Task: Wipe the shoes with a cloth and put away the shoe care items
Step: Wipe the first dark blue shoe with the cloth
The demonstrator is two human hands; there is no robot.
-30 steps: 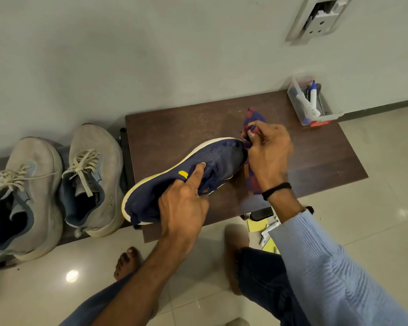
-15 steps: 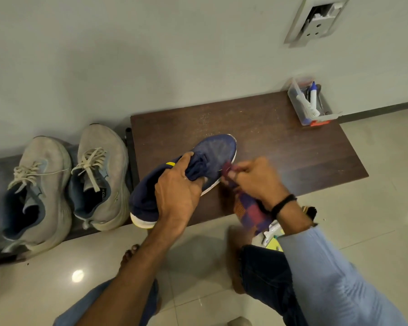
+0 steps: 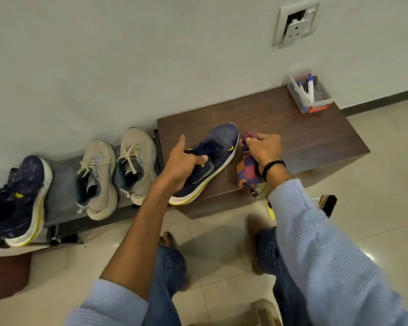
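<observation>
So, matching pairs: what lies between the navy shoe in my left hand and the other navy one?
Two grey shoes side by side on the low rack, then a bare stretch of rack, in the head view.

Both arms reach forward, the left forearm bare. The left hand grips the navy shoe by its laced opening, with one finger sticking straight out toward the far side. Just right of it, the right hand curls its fingers round a bunched cloth. A black band circles the right wrist.
</observation>
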